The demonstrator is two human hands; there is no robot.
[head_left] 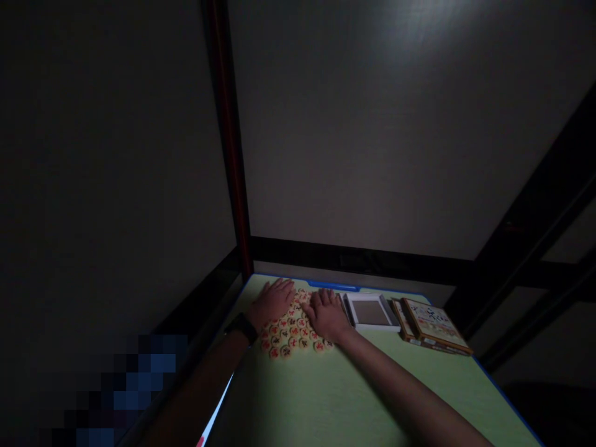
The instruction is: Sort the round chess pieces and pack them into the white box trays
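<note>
Left hand [274, 300] and right hand [327, 313] lie open, palms down and fingers spread, arms stretched far across the green bench [326, 397]. At far right sits a printed box [435, 324], its lettering too dim to read; left of it is a white tray [371, 310]. Under both hands, far left, round game discs [291, 338] bear red and dark characters, unreadable.

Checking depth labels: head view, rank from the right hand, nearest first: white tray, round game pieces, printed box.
1. Round game pieces: under the right hand, touching.
2. White tray: just right of it.
3. Printed box: farthest right.
</note>
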